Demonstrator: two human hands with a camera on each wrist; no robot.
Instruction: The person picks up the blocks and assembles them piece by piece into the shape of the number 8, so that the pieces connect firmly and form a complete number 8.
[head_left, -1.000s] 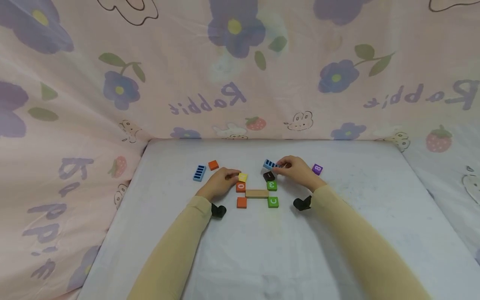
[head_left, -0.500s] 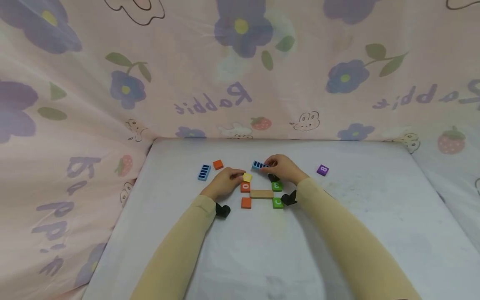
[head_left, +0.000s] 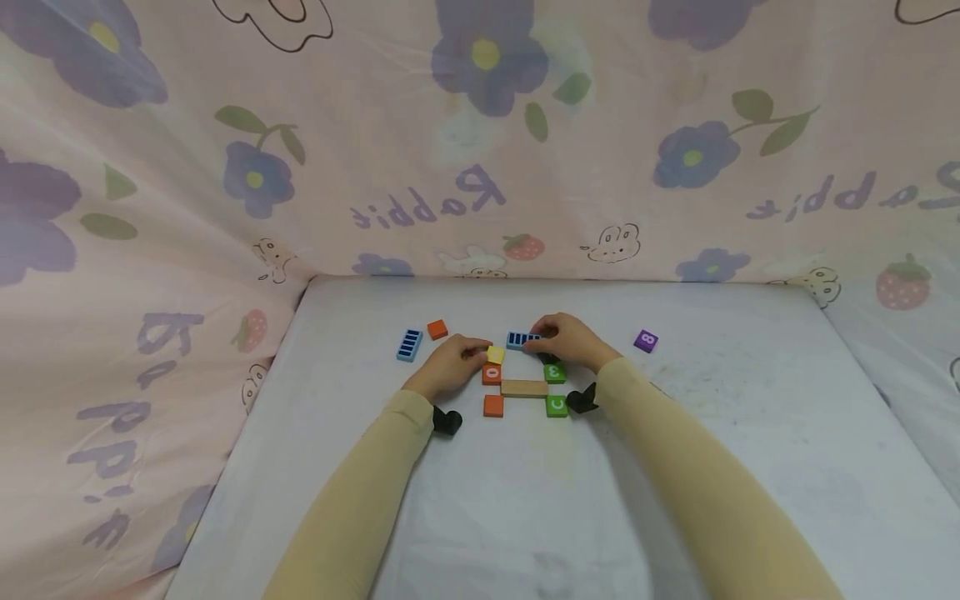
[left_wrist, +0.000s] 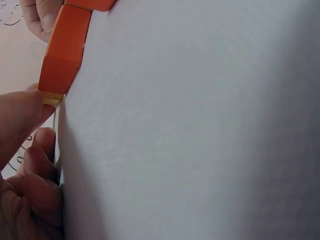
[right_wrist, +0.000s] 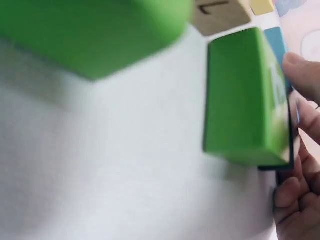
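My left hand (head_left: 450,364) pinches a yellow block (head_left: 496,355) just behind an orange block marked 0 (head_left: 491,374). In the left wrist view, its thumb lies against the yellow block (left_wrist: 52,99). My right hand (head_left: 572,342) grips one end of a light-blue block with dark stripes (head_left: 517,340), held level across the back of the arrangement. A black block (head_left: 550,358) shows partly beneath that hand, behind a green block marked 3 (head_left: 554,373). A plain wooden block (head_left: 524,389) spans between the orange and green sides. Nearer stand another orange block (head_left: 493,406) and a second green block (head_left: 557,406).
Off to the left lie a second striped blue block (head_left: 409,345) and a loose orange block (head_left: 437,330). A purple block marked 8 (head_left: 646,341) sits to the right. Patterned fabric (head_left: 450,167) rises behind the white tabletop (head_left: 495,500).
My right hand has brought the striped blue block leftward and turned it from slanted to nearly straight, covering much of the black block. The left hand stays at the yellow block.
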